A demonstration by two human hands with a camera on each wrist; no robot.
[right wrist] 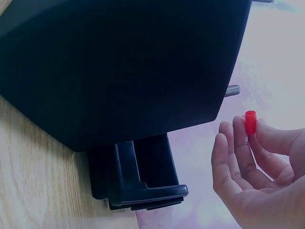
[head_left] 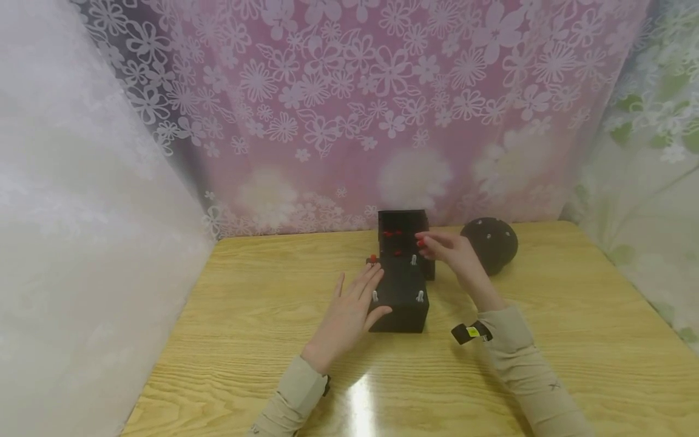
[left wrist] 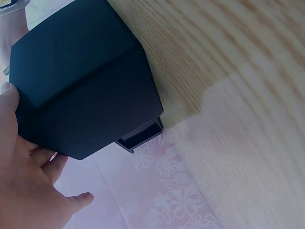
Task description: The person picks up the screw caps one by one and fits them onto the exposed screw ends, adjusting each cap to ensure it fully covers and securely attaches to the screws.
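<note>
A black box (head_left: 400,285) stands on the table with metal threaded posts on its top corners; one bare bolt (right wrist: 232,90) shows in the right wrist view. On the far left corner sits a red cap (head_left: 373,259). My left hand (head_left: 349,309) rests along the box's left side with fingers extended, the fingertips near that capped corner. Between thumb and forefinger my right hand (head_left: 450,250) pinches a small red tube-shaped cap (right wrist: 250,122). It holds the cap in the air, beyond the box's far right corner and apart from the bolt.
Behind the box stands an open black bin (head_left: 403,220) with several red caps inside. A round black object (head_left: 489,243) with small metal bits on it is at the back right. The wooden table (head_left: 262,291) meets a pink flowered curtain (head_left: 338,121) at the rear.
</note>
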